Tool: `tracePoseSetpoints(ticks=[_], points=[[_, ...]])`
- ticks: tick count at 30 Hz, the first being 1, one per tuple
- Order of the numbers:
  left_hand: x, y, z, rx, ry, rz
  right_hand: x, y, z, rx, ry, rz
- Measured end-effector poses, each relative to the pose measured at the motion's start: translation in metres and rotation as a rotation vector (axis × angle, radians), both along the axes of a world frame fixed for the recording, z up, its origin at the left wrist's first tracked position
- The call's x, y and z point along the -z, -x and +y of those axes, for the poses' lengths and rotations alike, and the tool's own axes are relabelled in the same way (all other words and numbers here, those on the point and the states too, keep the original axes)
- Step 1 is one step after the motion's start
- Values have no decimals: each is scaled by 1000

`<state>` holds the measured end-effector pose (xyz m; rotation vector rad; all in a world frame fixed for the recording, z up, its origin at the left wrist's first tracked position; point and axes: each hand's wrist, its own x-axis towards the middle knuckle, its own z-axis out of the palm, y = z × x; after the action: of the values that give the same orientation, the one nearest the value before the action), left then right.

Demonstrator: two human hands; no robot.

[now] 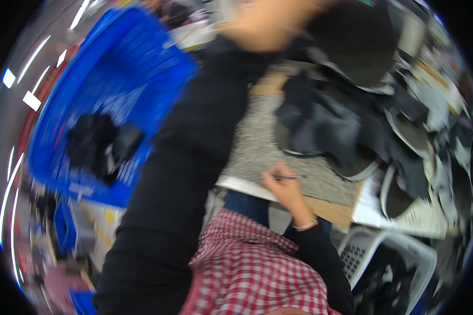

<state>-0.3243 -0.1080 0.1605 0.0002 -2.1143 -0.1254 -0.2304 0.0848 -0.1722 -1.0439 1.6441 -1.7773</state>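
My left arm, in a black sleeve, stretches far forward across the view. My left hand [270,21] is smeared by motion at the top edge, and its fingers do not show. Close to my body, my right hand [285,186] is closed around a thin dark pen-like tool [289,177], over the grey speckled work surface [252,139]. Just beyond it and to the right lie dark fabric pieces [326,121], some with pale curved edges. A large dark panel [352,42] stretches behind them.
A big blue basket [163,68] with a few black bundles [97,142] stands at the left. At the lower right is a pale plastic crate [423,252] of dark material. Pale and dark cloth [441,152] hangs along the right side.
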Motion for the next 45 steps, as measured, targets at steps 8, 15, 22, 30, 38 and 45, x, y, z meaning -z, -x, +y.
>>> tracePoseSetpoints(ticks=[8,15,22,30,38,45], points=[[173,48,68,397,95,-257,-3,1,-5,86,29,97],[265,-236,-246,-658,-353,-195,-7,2,-1,35,-34,171],[296,-532,-369,-1833,-750,-26,1,-2,-4,96,-17,202],[297,-522,-392,-120,-1989,431,0,-7,-9,159,-144,254],[203,-312,-245,1079,-1841,415,-2,-7,-8,197,-123,254],[132,-234,-110,520,-1456,323,2,6,-9,262,225,-39]])
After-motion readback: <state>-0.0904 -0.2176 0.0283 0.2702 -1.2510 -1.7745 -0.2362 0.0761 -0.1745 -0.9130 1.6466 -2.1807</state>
